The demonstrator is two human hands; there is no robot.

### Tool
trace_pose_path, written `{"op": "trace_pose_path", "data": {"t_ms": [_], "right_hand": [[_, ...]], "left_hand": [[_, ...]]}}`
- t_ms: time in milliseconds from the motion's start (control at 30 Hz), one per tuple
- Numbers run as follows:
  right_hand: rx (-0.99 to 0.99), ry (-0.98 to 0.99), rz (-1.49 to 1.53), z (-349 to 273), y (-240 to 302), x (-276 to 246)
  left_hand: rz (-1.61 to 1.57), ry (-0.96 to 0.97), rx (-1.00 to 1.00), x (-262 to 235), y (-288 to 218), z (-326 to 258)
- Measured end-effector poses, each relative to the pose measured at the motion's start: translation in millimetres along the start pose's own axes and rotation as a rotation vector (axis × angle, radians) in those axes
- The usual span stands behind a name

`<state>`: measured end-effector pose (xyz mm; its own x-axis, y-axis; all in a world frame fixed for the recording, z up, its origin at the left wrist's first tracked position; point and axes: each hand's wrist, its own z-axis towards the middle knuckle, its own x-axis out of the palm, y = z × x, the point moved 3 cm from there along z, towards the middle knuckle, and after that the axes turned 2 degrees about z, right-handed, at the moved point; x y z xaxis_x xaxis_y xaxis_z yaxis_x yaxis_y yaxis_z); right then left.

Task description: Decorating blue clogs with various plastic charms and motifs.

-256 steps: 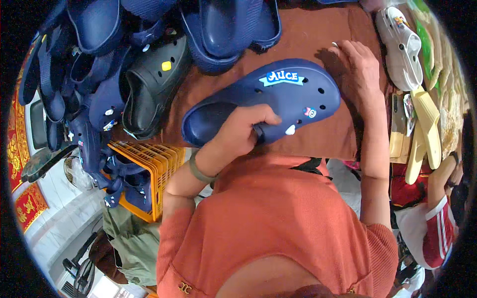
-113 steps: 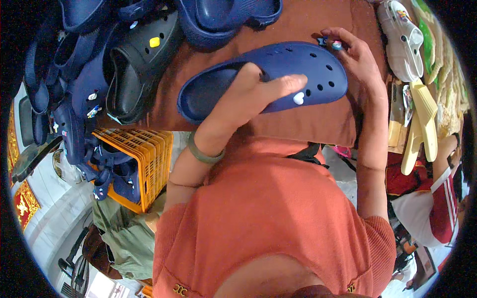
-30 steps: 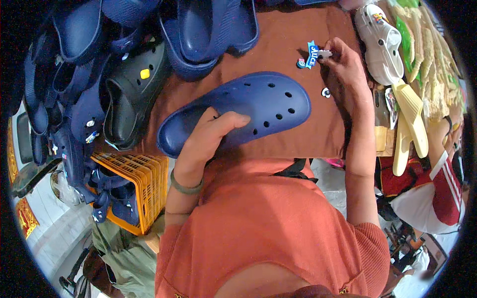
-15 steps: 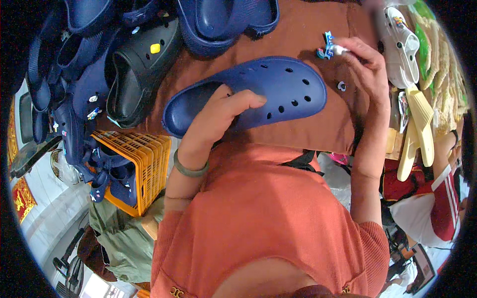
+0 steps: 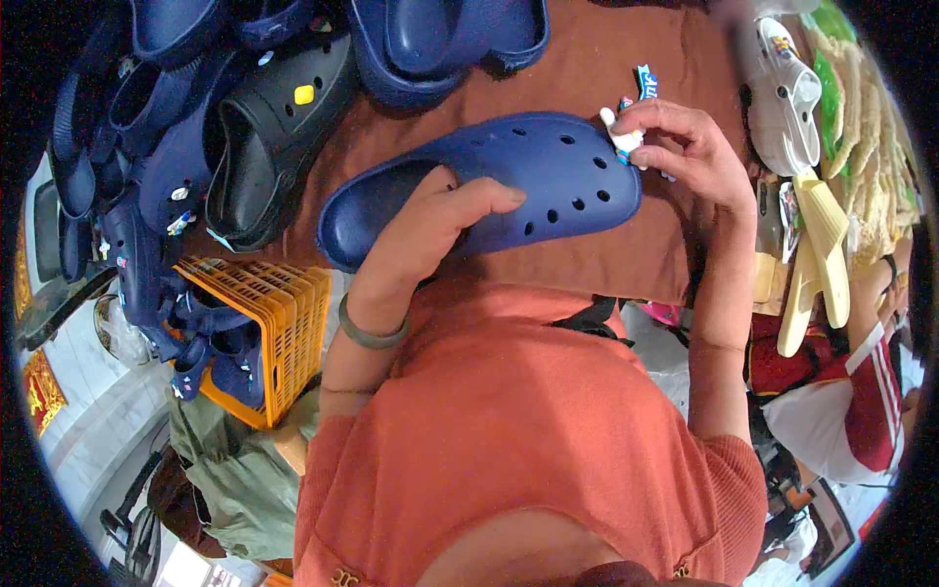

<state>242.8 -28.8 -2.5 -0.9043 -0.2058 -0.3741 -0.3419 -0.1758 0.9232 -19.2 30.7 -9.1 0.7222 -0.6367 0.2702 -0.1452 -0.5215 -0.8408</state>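
Observation:
A dark blue clog point(image 5: 548, 161) with ventilation holes lies across the brown cloth in front of me, toe to the right. My left hand point(image 5: 416, 230) grips it by the foot opening, fingers inside and thumb flat on the upper. Between thumb and fingertips of my right hand point(image 5: 694, 152) is a small white shoe charm point(image 5: 624, 137) with some blue on it. That charm is at the clog's toe edge, beside the outermost holes; whether it touches the clog is hard to see. Just beyond it lies a blue charm point(image 5: 647, 82) with white lettering, partly hidden by my right hand.
A black clog point(image 5: 259, 147) with a yellow charm and several blue clogs point(image 5: 181, 186) crowd the left. More blue footwear point(image 5: 416, 44) stands at the back. An orange crate point(image 5: 298, 333) holds blue clogs. On the right are a white clog point(image 5: 782, 108), yellow slippers point(image 5: 817, 254) and another person's arm point(image 5: 871, 303).
My right hand has brought the white charm left and nearer, from over the blue charm to the clog's toe. My left hand and the clog stay almost still.

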Motion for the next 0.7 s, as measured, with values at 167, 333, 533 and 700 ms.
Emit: {"op": "trace_pose_path", "data": {"t_ms": [167,333,533,700], "right_hand": [[0.534,-0.380,0.189,-8,-16,-14],[0.573,-0.187,0.171,-27,-41,-33],[0.333,-0.238,0.220,-12,-4,-21],[0.150,0.015,0.237,-3,3,4]], "left_hand": [[0.012,-0.039,-0.042,3,-2,-5],[0.018,-0.039,-0.062,3,-1,-8],[0.037,0.023,-0.082,0,-1,-6],[0.003,0.040,-0.015,1,0,-2]]}}
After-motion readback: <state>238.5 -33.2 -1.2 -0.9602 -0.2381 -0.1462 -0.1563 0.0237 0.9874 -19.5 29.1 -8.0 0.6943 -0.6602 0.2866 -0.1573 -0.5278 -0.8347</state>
